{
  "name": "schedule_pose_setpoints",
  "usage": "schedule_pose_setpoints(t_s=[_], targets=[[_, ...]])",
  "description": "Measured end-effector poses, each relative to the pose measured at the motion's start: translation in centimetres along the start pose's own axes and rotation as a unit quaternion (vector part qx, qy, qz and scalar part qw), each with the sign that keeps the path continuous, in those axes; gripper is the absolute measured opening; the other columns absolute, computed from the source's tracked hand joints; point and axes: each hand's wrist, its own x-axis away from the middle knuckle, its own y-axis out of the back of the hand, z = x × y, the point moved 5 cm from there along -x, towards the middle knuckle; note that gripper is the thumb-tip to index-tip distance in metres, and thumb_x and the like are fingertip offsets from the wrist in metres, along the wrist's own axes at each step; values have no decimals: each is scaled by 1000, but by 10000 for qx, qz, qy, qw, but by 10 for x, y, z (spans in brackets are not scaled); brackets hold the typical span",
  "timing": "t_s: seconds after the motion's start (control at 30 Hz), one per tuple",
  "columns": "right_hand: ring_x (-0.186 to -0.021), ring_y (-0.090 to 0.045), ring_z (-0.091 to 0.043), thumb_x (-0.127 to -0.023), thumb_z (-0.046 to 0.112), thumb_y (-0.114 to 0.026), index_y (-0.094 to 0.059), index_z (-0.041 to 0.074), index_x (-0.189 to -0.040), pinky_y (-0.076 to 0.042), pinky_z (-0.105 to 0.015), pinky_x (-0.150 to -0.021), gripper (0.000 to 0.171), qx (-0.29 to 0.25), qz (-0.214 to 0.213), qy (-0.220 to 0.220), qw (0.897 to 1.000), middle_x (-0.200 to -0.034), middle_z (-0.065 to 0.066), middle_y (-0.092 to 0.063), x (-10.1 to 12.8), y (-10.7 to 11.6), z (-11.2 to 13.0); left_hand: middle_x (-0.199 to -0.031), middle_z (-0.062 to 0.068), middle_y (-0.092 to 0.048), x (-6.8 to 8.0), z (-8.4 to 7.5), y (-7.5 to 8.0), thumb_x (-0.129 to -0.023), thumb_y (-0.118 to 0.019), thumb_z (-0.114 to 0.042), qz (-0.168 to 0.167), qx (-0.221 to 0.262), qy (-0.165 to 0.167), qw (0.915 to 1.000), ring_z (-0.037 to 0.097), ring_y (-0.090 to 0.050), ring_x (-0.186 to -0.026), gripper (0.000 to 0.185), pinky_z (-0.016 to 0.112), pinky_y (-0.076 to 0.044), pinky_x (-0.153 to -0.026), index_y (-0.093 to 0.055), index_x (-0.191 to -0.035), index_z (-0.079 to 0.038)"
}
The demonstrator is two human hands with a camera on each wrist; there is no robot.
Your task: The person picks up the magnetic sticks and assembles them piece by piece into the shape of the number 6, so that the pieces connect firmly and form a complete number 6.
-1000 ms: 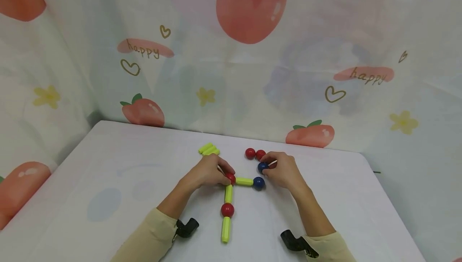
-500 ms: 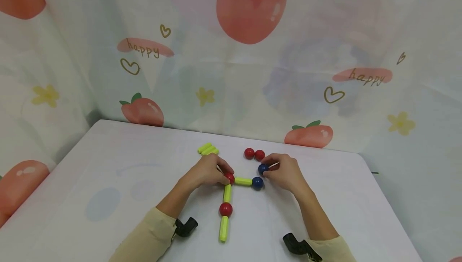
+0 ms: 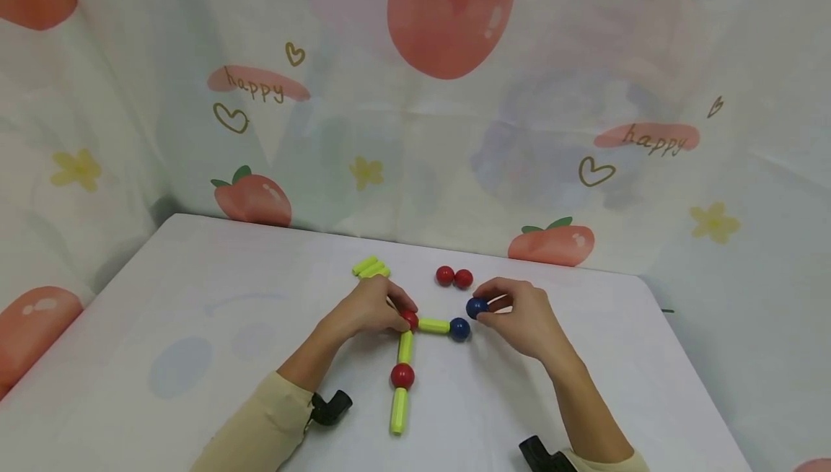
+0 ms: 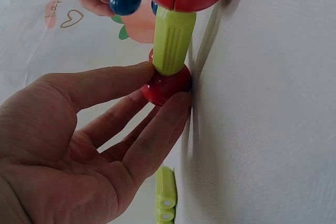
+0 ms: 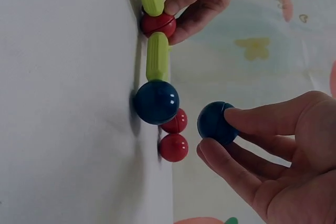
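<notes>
My left hand (image 3: 373, 308) pinches a red ball (image 4: 167, 86) between thumb and fingers at the corner of an assembly on the table. From that ball one yellow-green stick (image 3: 433, 325) runs right to a blue ball (image 3: 459, 329). A second yellow-green stick (image 3: 405, 348) comes toward me to another red ball (image 3: 402, 375), followed by a further yellow-green stick (image 3: 399, 412). My right hand (image 3: 524, 315) pinches a loose blue ball (image 5: 216, 123) between thumb and fingertips. It is held off the table, just behind and right of the assembly's blue ball, with a gap between them.
Two red balls (image 3: 454, 277) lie side by side farther back on the white table (image 3: 260, 378). Several yellow-green sticks (image 3: 371, 267) lie together behind my left hand. A patterned cloth backdrop (image 3: 415, 133) rises along the table's rear edge.
My right hand, with its blue ball, has drawn slightly right, away from the two red balls. The left hand keeps its grip on the corner ball. The whole view has shifted a little.
</notes>
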Motion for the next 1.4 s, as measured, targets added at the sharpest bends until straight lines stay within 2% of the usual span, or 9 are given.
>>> schedule_pose_setpoints(t_s=[0.2,0.53,0.8,1.03,1.4], targets=[[-98,-72,-19,-89,9,-79,-77,18,-110,-59,-33,-79,23,-90,133,32,9999,-104,1,-76,10,0,12,-90,1,-73,0,1,0,-85,-83,-7,-32,16,46,10000,19,-65,-85,19,28,-58,-71,-82,-102,-14],[-95,-73,-16,-86,2,-80,-76,18,-105,-62,-32,-83,25,-386,682,472,9958,-99,3,-75,26,-10,31,-89,1,-73,1,0,1,-84,-83,-6,-16,17,25,10000,19,-65,-84,18,28,-57,-70,-82,-101,-13],[-94,-71,-16,-86,2,-81,-74,18,-105,-62,-28,-82,26,-553,1366,912,9849,-102,3,-73,38,-22,44,-89,0,-74,-1,1,1,-85,-83,-7,7,23,24,10000,19,-65,-84,18,28,-57,-71,-82,-101,-14],[-90,-70,-14,-85,0,-81,-74,19,-103,-63,-34,-84,27,-583,1764,1426,9722,-99,5,-72,48,-31,52,-89,0,-74,-2,1,0,-85,-83,-7,14,37,-24,10000,19,-65,-83,18,28,-57,-71,-82,-101,-14],[-89,-70,-10,-86,3,-81,-76,22,-102,-61,-31,-85,26,-648,2220,1481,9615,-99,11,-73,57,-44,58,-89,1,-73,0,0,1,-84,-84,-8,-12,32,11,10000,20,-64,-84,18,29,-58,-72,-82,-101,-14]])
